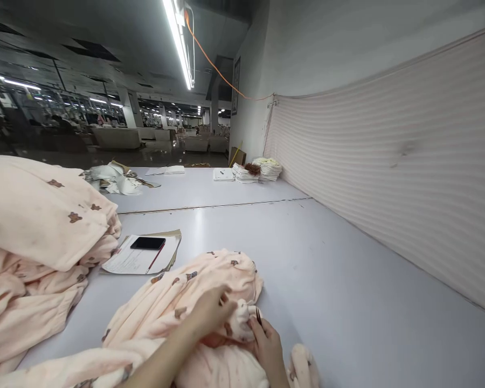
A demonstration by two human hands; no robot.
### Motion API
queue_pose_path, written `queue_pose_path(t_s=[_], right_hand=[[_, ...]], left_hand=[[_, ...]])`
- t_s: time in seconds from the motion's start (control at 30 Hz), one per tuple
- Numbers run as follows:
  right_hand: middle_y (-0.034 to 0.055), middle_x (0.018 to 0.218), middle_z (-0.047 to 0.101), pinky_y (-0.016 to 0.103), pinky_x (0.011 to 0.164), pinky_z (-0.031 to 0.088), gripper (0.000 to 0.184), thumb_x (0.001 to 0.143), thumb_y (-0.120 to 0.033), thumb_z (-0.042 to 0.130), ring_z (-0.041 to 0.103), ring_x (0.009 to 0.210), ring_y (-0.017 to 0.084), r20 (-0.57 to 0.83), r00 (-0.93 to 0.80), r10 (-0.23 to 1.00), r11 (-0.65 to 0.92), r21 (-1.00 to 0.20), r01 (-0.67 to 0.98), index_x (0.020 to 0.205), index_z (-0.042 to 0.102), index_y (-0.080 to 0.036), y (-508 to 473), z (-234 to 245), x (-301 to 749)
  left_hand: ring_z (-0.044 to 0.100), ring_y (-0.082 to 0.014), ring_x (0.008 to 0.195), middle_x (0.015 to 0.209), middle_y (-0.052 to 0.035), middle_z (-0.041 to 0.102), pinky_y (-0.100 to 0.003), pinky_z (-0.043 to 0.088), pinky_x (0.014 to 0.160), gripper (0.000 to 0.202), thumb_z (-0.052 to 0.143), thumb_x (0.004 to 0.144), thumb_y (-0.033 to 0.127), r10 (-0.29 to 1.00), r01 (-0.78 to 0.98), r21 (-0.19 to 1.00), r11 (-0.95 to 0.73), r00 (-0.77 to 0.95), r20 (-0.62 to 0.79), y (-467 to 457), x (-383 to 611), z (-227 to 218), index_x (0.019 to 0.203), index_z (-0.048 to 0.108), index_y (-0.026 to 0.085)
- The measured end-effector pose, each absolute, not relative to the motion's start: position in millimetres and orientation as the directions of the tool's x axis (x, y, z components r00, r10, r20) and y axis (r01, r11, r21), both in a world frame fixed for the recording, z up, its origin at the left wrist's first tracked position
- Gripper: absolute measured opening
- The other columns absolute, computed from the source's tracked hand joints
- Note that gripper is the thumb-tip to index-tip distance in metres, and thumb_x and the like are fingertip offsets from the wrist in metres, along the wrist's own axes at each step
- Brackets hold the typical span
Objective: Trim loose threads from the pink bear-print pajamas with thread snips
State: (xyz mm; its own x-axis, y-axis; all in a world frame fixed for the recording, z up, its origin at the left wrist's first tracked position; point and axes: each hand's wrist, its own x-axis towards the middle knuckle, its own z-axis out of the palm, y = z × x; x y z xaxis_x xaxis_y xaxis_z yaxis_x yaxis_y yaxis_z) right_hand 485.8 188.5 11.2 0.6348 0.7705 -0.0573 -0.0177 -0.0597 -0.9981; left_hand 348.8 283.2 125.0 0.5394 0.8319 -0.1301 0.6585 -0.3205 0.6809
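A pale pink fleece garment [222, 264] with small brown bear prints lies bunched on the table in front of me. My left hand [214, 310] is bent over it, with curled fingers and the thumb against a gathered whitish part [242, 320]. Close by on the right, my right hand [269, 345] is closed around small dark-bladed thread snips [259, 317], their points upward beside that gathered part. Most of the snips is hidden in the fingers. A rounded end of pink fleece [303, 366] sticks out to the right of my right wrist.
A large pile of the same pink fleece [44, 215] stands at the left. Beyond my hands are papers [125, 261] with a phone [148, 243] and a red pen [156, 256]. Fabric scraps [117, 178] and paper stacks [246, 173] lie farther back; a striped cloth [388, 161] hangs at right.
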Motion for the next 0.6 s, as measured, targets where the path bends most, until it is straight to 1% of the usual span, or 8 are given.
queue_pose_path(t_s=[0.07, 0.17, 0.3, 0.37, 0.43, 0.5, 0.53, 0.6], right_hand=[[-0.0014, 0.061, 0.060, 0.024, 0.059, 0.042, 0.037, 0.076, -0.055, 0.056, 0.054, 0.064, 0.018, -0.077, 0.682, 0.728, -0.136, -0.990, 0.033, 0.066, 0.059, -0.019, 184, 15, 494], [-0.0057, 0.058, 0.053, 0.023, 0.060, 0.037, 0.031, 0.078, -0.050, 0.055, 0.047, 0.061, 0.015, -0.088, 0.717, 0.691, -0.217, -0.972, 0.090, 0.064, 0.049, -0.023, 182, 19, 503], [-0.0089, 0.049, 0.042, 0.022, 0.053, 0.033, 0.028, 0.065, -0.036, 0.066, 0.040, 0.052, 0.013, -0.136, 0.641, 0.756, -0.270, -0.956, 0.116, 0.055, 0.042, -0.023, 182, 18, 499], [-0.0089, 0.050, 0.040, 0.022, 0.053, 0.036, 0.021, 0.060, -0.027, 0.061, 0.041, 0.052, 0.013, -0.138, 0.614, 0.777, -0.255, -0.961, 0.106, 0.055, 0.041, -0.024, 178, 17, 493], [-0.0076, 0.054, 0.043, 0.022, 0.055, 0.040, 0.010, 0.059, -0.025, 0.054, 0.045, 0.055, 0.014, -0.126, 0.624, 0.772, -0.228, -0.970, 0.087, 0.059, 0.044, -0.024, 169, 18, 489], [-0.0061, 0.057, 0.047, 0.023, 0.055, 0.042, 0.005, 0.061, -0.026, 0.051, 0.048, 0.055, 0.015, -0.110, 0.634, 0.766, -0.178, -0.983, 0.045, 0.065, 0.050, -0.025, 157, 21, 486], [-0.0056, 0.057, 0.049, 0.023, 0.054, 0.042, 0.006, 0.061, -0.026, 0.051, 0.048, 0.054, 0.015, -0.104, 0.628, 0.772, -0.147, -0.989, 0.017, 0.067, 0.052, -0.025, 151, 23, 485], [-0.0050, 0.055, 0.051, 0.023, 0.050, 0.041, 0.006, 0.062, -0.025, 0.052, 0.048, 0.051, 0.014, -0.084, 0.597, 0.798, -0.086, -0.996, -0.026, 0.067, 0.054, -0.025, 140, 27, 480]], left_hand=[[0.061, -0.0205, 0.078, 0.088, -0.0049, 0.064, -0.031, 0.044, 0.072, 0.020, 0.054, 0.074, 0.025, 0.803, 0.666, 0.663, -0.343, 0.574, -0.161, 272, 354, 110, 0.091, 0.061, 0.020], [0.058, -0.0193, 0.083, 0.092, -0.0041, 0.060, -0.028, 0.041, 0.074, 0.022, 0.052, 0.068, 0.019, 0.802, 0.679, 0.635, -0.368, 0.577, -0.153, 242, 355, 93, 0.090, 0.052, 0.021], [0.056, -0.0177, 0.082, 0.088, -0.0023, 0.057, -0.026, 0.041, 0.072, 0.028, 0.053, 0.062, 0.015, 0.811, 0.718, 0.626, -0.306, 0.541, -0.224, 219, 352, 87, 0.087, 0.041, 0.022], [0.057, -0.0164, 0.076, 0.083, 0.0004, 0.057, -0.025, 0.042, 0.069, 0.032, 0.052, 0.062, 0.014, 0.795, 0.721, 0.654, -0.231, 0.527, -0.301, 222, 349, 88, 0.091, 0.042, 0.022], [0.058, -0.0165, 0.071, 0.079, 0.0005, 0.058, -0.027, 0.043, 0.066, 0.028, 0.046, 0.068, 0.016, 0.770, 0.707, 0.685, -0.177, 0.533, -0.351, 233, 347, 91, 0.096, 0.046, 0.021], [0.060, -0.0211, 0.077, 0.089, -0.0056, 0.061, -0.034, 0.044, 0.072, 0.026, 0.040, 0.076, 0.021, 0.768, 0.687, 0.699, -0.198, 0.552, -0.325, 248, 348, 96, 0.098, 0.052, 0.019], [0.060, -0.0257, 0.088, 0.101, -0.0105, 0.060, -0.039, 0.042, 0.079, 0.027, 0.040, 0.077, 0.023, 0.773, 0.673, 0.699, -0.241, 0.569, -0.281, 256, 350, 99, 0.099, 0.055, 0.017], [0.047, -0.0341, 0.115, 0.128, -0.0153, 0.050, -0.047, 0.030, 0.096, 0.035, 0.049, 0.073, 0.023, 0.759, 0.622, 0.703, -0.345, 0.625, -0.181, 269, 358, 104, 0.106, 0.058, 0.018]])
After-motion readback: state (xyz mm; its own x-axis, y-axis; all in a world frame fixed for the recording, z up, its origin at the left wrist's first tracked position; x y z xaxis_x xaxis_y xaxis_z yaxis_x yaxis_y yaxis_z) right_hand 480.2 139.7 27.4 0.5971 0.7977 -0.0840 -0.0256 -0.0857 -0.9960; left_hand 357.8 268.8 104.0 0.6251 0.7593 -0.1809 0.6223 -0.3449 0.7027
